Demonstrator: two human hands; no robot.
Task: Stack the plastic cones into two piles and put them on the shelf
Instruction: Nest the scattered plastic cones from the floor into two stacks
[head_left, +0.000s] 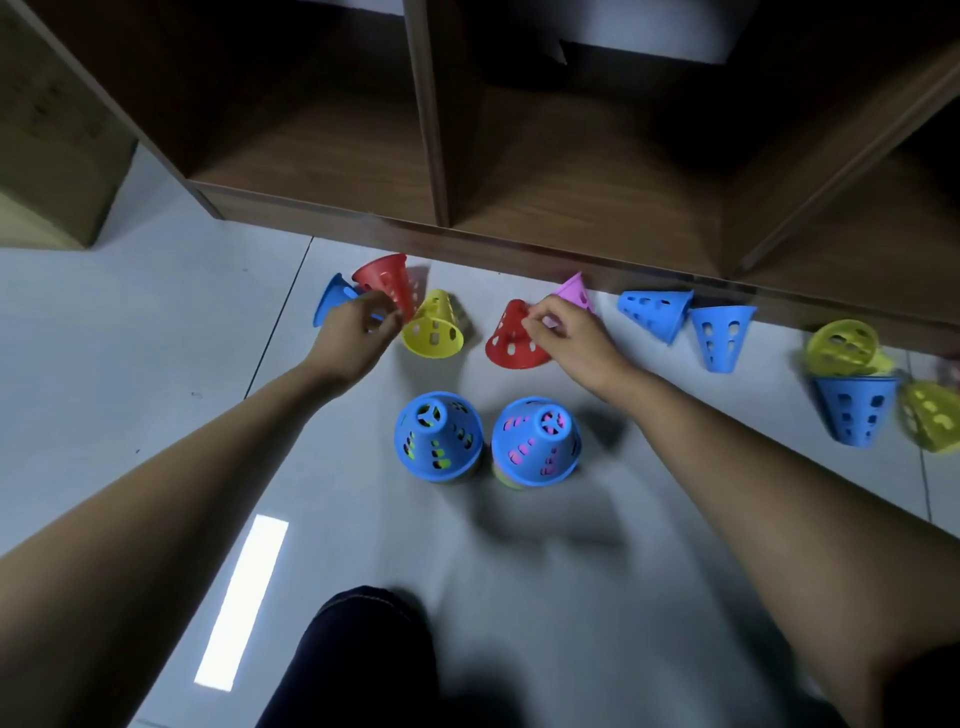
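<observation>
Two upright stacks with blue cones on top stand on the floor: the left stack (438, 435) and the right stack (536, 441). Beyond them my left hand (358, 325) grips a red cone (387, 278) that lies beside a blue cone (332, 297) and a yellow cone (435, 326). My right hand (569, 332) pinches the narrow top of another red cone (509, 343); a pink cone (574, 291) lies just behind it. Two blue cones (655, 310) (721, 335) lie to the right. At the far right are yellow cones (841, 347) (932, 421) and a blue cone (852, 415).
A brown wooden shelf (519, 244) with open low compartments runs along the back, its base just behind the cones. A cardboard box (52, 145) stands at the far left. My dark-clad knee (363, 639) is at the bottom of the view on the grey tiled floor.
</observation>
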